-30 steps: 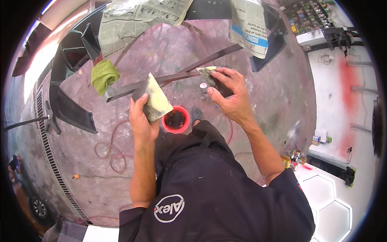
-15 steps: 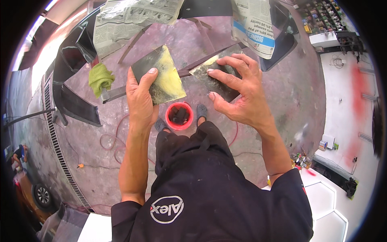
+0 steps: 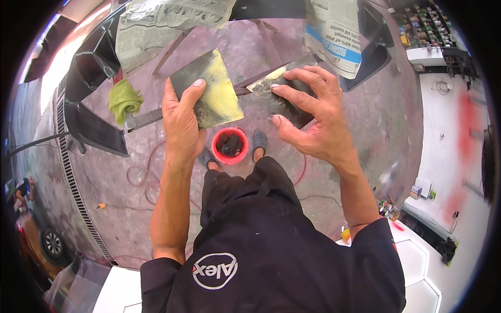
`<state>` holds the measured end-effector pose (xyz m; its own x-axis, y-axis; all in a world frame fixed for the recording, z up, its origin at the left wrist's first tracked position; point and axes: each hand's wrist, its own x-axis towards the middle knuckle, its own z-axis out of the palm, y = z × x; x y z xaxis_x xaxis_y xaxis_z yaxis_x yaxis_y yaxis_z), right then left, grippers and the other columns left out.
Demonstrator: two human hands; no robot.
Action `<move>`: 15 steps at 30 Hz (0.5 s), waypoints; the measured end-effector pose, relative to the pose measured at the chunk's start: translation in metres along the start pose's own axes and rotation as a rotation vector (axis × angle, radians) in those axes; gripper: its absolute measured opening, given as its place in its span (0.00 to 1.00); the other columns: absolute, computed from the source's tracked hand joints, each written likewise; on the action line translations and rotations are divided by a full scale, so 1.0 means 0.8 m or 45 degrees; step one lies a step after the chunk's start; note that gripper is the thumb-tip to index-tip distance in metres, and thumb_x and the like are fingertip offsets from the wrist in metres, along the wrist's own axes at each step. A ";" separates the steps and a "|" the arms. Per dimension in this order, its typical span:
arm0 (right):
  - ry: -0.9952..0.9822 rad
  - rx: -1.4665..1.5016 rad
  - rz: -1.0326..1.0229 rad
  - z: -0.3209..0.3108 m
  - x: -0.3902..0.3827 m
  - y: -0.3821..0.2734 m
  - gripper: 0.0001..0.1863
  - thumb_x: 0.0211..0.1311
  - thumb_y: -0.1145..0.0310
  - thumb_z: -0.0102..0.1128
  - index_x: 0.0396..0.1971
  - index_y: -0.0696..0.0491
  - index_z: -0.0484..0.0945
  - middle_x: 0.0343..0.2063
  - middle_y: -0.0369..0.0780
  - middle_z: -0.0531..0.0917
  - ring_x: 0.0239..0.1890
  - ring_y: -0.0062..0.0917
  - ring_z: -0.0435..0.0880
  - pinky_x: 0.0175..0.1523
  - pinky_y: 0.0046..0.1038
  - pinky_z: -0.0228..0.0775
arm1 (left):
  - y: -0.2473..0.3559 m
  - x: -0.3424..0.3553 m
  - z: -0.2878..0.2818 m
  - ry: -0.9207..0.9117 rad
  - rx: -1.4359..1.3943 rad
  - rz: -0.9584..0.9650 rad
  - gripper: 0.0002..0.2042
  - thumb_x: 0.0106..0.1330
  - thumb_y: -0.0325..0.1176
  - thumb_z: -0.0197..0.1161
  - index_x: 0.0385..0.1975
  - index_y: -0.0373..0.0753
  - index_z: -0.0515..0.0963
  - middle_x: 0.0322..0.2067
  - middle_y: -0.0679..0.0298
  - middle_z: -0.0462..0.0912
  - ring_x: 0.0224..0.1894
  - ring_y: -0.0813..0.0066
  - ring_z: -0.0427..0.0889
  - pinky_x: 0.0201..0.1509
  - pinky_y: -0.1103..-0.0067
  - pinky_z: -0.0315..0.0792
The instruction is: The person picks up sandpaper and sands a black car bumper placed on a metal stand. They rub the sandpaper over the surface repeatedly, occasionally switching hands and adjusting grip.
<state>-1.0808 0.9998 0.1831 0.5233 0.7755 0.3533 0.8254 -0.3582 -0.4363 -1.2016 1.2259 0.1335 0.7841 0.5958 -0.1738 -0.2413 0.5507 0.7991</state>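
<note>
In my left hand [image 3: 180, 117] is a dark, square, thin plate [image 3: 222, 96]. My thumb presses on its face, and yellow putty is smeared over its right half. My right hand [image 3: 329, 117] grips a similar dark flat plate [image 3: 288, 108], with its fingertips on the near face and its thumb by the lower edge. Some yellow putty sits along that plate's upper left edge, and my fingers cover part of it. The two plates are held apart, side by side, above the floor.
A red bucket [image 3: 229, 161] with dark pieces inside stands between my feet. Ahead is a stand with a green cloth [image 3: 125, 99], newspaper sheets [image 3: 167, 31] and black curved panels [image 3: 94, 130]. A hose [image 3: 148, 172] lies on the floor. Another person [image 3: 23, 190] is at far left.
Both hands keep their holds on the plates, which have hardly moved. The view has shifted slightly, so the bucket and cloth appear a little further left.
</note>
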 end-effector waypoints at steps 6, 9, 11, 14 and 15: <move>-0.068 0.012 -0.012 -0.007 0.012 -0.015 0.27 0.47 0.66 0.79 0.53 0.46 0.91 0.61 0.36 0.82 0.69 0.41 0.72 0.74 0.45 0.64 | 0.006 0.000 -0.001 -0.032 0.028 0.017 0.17 0.76 0.24 0.60 0.63 0.33 0.73 0.51 0.57 0.86 0.48 0.70 0.90 0.51 0.70 0.88; -0.084 0.007 -0.023 -0.006 0.018 -0.019 0.27 0.47 0.65 0.79 0.53 0.45 0.91 0.61 0.36 0.83 0.69 0.41 0.72 0.74 0.46 0.64 | 0.007 -0.001 -0.001 -0.032 0.052 0.024 0.17 0.76 0.24 0.60 0.63 0.33 0.73 0.51 0.57 0.86 0.47 0.70 0.90 0.51 0.71 0.88; -0.108 -0.003 -0.029 -0.008 0.021 -0.022 0.27 0.47 0.65 0.79 0.52 0.44 0.91 0.61 0.36 0.82 0.69 0.41 0.72 0.74 0.46 0.63 | 0.007 -0.001 -0.001 -0.027 0.081 0.036 0.17 0.76 0.24 0.60 0.63 0.33 0.73 0.50 0.57 0.86 0.47 0.69 0.90 0.51 0.71 0.88; -0.144 -0.005 -0.080 -0.004 0.023 -0.021 0.24 0.48 0.59 0.78 0.50 0.42 0.92 0.58 0.34 0.82 0.68 0.41 0.72 0.71 0.48 0.62 | 0.003 0.003 -0.001 -0.024 0.140 0.050 0.17 0.76 0.24 0.60 0.63 0.33 0.73 0.50 0.58 0.86 0.47 0.70 0.90 0.50 0.72 0.87; -0.153 -0.006 -0.100 -0.001 0.023 -0.019 0.23 0.48 0.57 0.77 0.49 0.41 0.92 0.57 0.34 0.82 0.68 0.41 0.72 0.70 0.49 0.62 | 0.001 0.004 -0.004 0.005 0.165 0.098 0.18 0.75 0.23 0.60 0.63 0.34 0.73 0.50 0.58 0.86 0.47 0.70 0.90 0.51 0.72 0.87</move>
<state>-1.0835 1.0190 0.1971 0.4284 0.8578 0.2841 0.8639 -0.2965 -0.4073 -1.2007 1.2297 0.1316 0.7639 0.6357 -0.1113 -0.2244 0.4233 0.8777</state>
